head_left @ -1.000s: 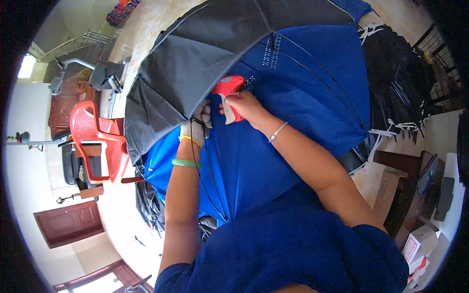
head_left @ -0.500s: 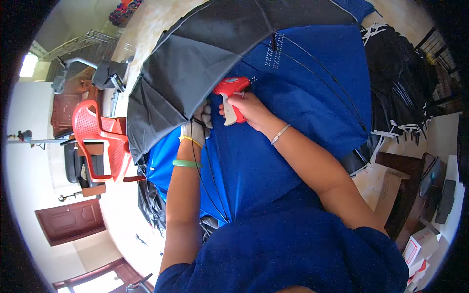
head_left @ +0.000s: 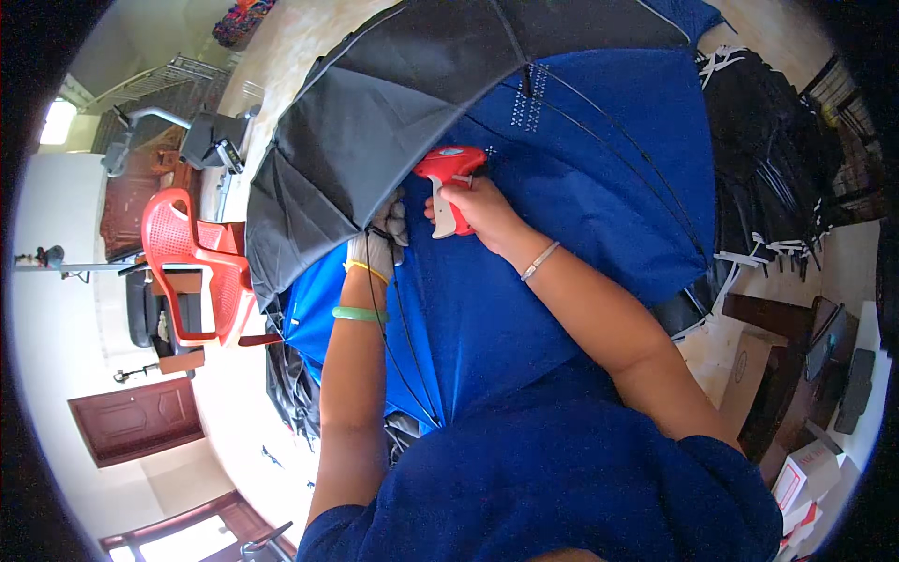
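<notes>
The right hand point(head_left: 478, 208) is wrapped around the white grip of a red tagging gun point(head_left: 448, 178), its nose pressed to the blue umbrella canopy point(head_left: 581, 215) where blue meets the black panel point(head_left: 393, 122). The left hand point(head_left: 379, 239), in a pale glove, is closed on the fabric fold at that same seam, just beside the gun. The canopy spreads over the person's lap, draping toward the floor point(head_left: 225, 412); it looks light, limp and slippery between stiff thin ribs point(head_left: 646, 159), so it is best pinched near a rib or seam. A red plastic chair point(head_left: 192, 258) stands at left; black folded umbrellas point(head_left: 777, 159) lie at right.
</notes>
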### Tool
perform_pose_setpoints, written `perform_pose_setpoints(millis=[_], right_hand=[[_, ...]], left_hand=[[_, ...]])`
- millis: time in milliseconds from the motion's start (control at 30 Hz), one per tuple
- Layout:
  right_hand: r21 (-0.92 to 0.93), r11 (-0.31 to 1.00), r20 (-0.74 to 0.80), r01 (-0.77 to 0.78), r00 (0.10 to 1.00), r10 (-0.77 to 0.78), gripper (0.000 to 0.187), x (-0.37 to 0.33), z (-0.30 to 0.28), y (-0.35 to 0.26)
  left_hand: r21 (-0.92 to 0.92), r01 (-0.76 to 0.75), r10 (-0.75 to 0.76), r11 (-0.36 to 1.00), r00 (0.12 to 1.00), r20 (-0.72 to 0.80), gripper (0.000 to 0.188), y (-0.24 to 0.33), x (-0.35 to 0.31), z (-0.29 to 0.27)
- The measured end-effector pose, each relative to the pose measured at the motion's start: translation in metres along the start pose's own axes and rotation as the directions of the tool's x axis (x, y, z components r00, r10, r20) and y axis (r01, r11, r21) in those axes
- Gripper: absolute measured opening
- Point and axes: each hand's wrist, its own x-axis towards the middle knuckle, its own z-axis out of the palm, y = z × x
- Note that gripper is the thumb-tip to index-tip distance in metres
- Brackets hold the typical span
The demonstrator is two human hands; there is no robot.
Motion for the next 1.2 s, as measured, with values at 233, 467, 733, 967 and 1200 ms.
perform_pose_setpoints(millis=[233,467,733,967,1200], right_hand=[[-0.012,1.0,0.034,0.019,0.999,-0.019,0.028,0.006,-0.003,0.004],[0.042,0.999,0.074,-0.008,0.997,0.005,0.029,-0.001,-0.001,-0.003],[0.06,0.998,0.073,-0.016,0.997,0.012,0.029,-0.004,0.0,-0.003],[0.042,0.999,-0.005,0.015,1.0,-0.015,0.029,0.003,-0.003,0.008],[0.043,0.999,0.087,-0.007,0.996,0.003,0.03,0.001,-0.002,0.006]], left_hand=[[-0.051,0.001,0.0,0.999,1.0,0.028,0.026,-0.001,0.0,-0.002],[-0.054,-0.01,0.011,0.998,1.0,0.024,0.026,-0.009,0.013,-0.01],[0.019,-0.05,0.05,0.999,0.999,-0.006,0.024,-0.001,-0.006,-0.004],[0.001,0.016,-0.016,1.0,1.0,0.024,0.02,-0.003,0.006,-0.008],[-0.043,0.046,-0.044,0.998,0.998,0.038,0.021,-0.008,0.018,-0.016]])
